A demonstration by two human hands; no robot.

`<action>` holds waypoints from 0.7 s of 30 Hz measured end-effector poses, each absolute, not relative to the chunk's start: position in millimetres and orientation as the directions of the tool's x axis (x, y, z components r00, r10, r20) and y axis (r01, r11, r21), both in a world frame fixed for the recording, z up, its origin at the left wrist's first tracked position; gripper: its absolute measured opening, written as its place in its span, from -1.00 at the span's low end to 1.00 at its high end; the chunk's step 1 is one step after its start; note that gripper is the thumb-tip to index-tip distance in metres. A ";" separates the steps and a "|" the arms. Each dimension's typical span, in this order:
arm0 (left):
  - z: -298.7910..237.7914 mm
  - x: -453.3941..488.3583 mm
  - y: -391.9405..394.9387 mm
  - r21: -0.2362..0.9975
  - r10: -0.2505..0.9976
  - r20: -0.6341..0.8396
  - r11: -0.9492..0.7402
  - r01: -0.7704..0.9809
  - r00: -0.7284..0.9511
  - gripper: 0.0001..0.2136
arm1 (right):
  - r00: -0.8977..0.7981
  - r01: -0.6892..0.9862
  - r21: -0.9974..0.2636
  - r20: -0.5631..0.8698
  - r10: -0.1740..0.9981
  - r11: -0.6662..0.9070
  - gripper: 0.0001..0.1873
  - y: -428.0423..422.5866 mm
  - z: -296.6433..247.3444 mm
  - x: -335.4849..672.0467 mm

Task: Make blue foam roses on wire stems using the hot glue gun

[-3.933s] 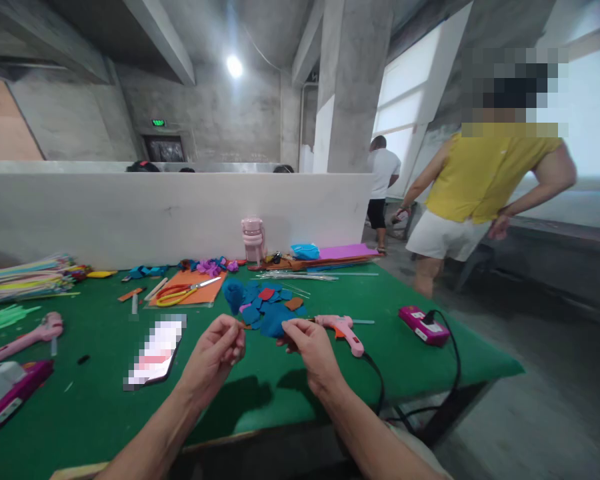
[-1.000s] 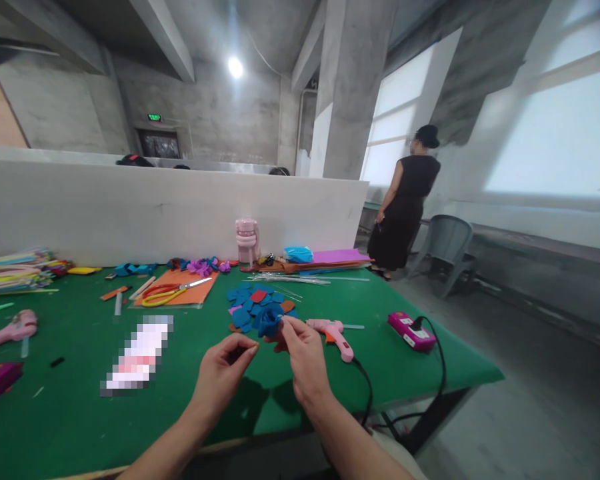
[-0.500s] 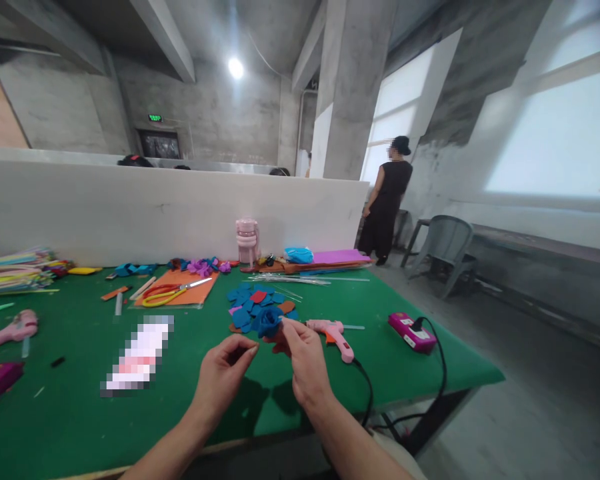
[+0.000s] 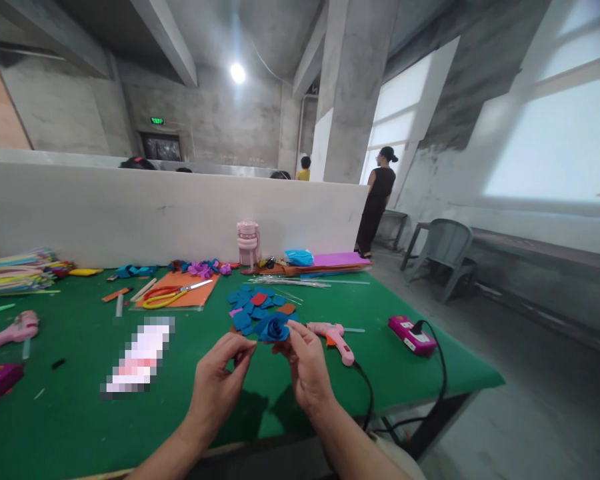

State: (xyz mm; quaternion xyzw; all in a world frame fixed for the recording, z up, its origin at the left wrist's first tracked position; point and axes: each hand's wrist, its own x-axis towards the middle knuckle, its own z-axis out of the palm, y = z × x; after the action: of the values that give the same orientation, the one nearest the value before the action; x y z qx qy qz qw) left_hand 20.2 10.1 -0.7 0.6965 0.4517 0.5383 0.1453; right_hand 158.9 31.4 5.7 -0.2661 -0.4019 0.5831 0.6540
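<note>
A blue flower of rolled petals (image 4: 275,328) is held above the table by my right hand (image 4: 310,367), thumb and fingers pinched at its right side. The flower's open spiral faces toward me. Just left of it, my left hand (image 4: 220,380) has thumb and forefinger pinched together, apart from the petals. Whatever lies in that pinch is too small to make out. Behind the flower lies a pile of loose blue petal pieces (image 4: 245,301), with a few red and brown ones among them. A pink glue gun (image 4: 337,339) rests to the right of my right hand.
On the green table (image 4: 180,427) are scissors (image 4: 173,297) on an orange sheet, a pink bottle (image 4: 249,247), thin wires (image 4: 290,282) and a purple power box (image 4: 411,335) with a cable. A white partition (image 4: 180,213) runs behind. A person (image 4: 377,193) stands beyond the right corner.
The blue flower has turned in my right hand, so its spiral shows more toward me. My left hand has shifted slightly left, still pinched. The standing person has moved left.
</note>
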 end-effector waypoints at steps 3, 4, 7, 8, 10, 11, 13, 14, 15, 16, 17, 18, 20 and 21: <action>-3.6 19.0 11.0 0.669 0.777 0.629 -0.561 0.488 0.031 -0.91 | -0.003 -0.519 -0.833 0.223 0.975 0.189 -0.86 31.8 5.0 158.7; -4.5 18.7 11.4 0.664 0.775 0.631 -0.563 0.492 0.035 -0.91 | -0.003 -0.506 -0.842 0.222 0.975 0.190 -0.86 31.9 5.2 158.7; -6.4 17.9 12.7 0.658 0.780 0.625 -0.552 0.512 0.038 -0.91 | -0.002 -0.474 -0.859 0.222 0.975 0.194 -0.86 32.3 5.4 158.5; -6.7 17.8 13.1 0.658 0.784 0.620 -0.546 0.519 0.038 -0.90 | -0.003 -0.468 -0.862 0.223 0.975 0.196 -0.86 32.3 5.3 158.5; -7.2 17.6 13.6 0.659 0.791 0.610 -0.535 0.528 0.040 -0.90 | -0.002 -0.461 -0.865 0.225 0.974 0.199 -0.86 32.5 4.5 158.2; -7.3 17.5 13.8 0.661 0.794 0.606 -0.531 0.530 0.040 -0.90 | -0.002 -0.460 -0.866 0.225 0.974 0.199 -0.86 32.6 4.1 158.1; -7.3 17.5 14.0 0.667 0.801 0.597 -0.522 0.532 0.039 -0.89 | 0.001 -0.457 -0.867 0.223 0.975 0.199 -0.86 32.7 3.6 157.8; -7.2 17.5 14.0 0.669 0.804 0.593 -0.519 0.532 0.038 -0.89 | 0.003 -0.456 -0.868 0.222 0.975 0.199 -0.86 32.8 3.5 157.8; -7.1 17.6 13.9 0.671 0.807 0.590 -0.515 0.533 0.037 -0.89 | 0.005 -0.456 -0.868 0.220 0.976 0.197 -0.86 32.8 3.6 157.9; -6.9 17.8 13.9 0.672 0.810 0.586 -0.512 0.535 0.038 -0.88 | 0.006 -0.456 -0.868 0.218 0.976 0.196 -0.86 32.9 3.7 158.2; -6.9 18.1 13.8 0.673 0.812 0.582 -0.509 0.537 0.041 -0.88 | 0.008 -0.455 -0.869 0.215 0.977 0.195 -0.86 33.0 3.8 158.6; -6.8 18.4 13.8 0.674 0.815 0.578 -0.506 0.539 0.043 -0.88 | 0.011 -0.454 -0.869 0.214 0.977 0.196 -0.85 33.1 3.9 159.0; -7.0 18.8 13.7 0.677 0.822 0.568 -0.498 0.543 0.046 -0.88 | 0.015 -0.449 -0.872 0.212 0.977 0.196 -0.85 33.4 4.0 159.7; -7.2 19.0 13.6 0.678 0.825 0.564 -0.494 0.544 0.046 -0.88 | 0.016 -0.446 -0.873 0.212 0.977 0.196 -0.85 33.5 4.0 159.9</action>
State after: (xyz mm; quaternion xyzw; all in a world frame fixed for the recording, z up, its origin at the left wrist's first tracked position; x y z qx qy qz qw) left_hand 19.0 13.6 -7.2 0.7090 0.4827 0.4941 0.1420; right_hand 159.9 33.5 4.0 -0.3085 -0.4305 0.5537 0.6425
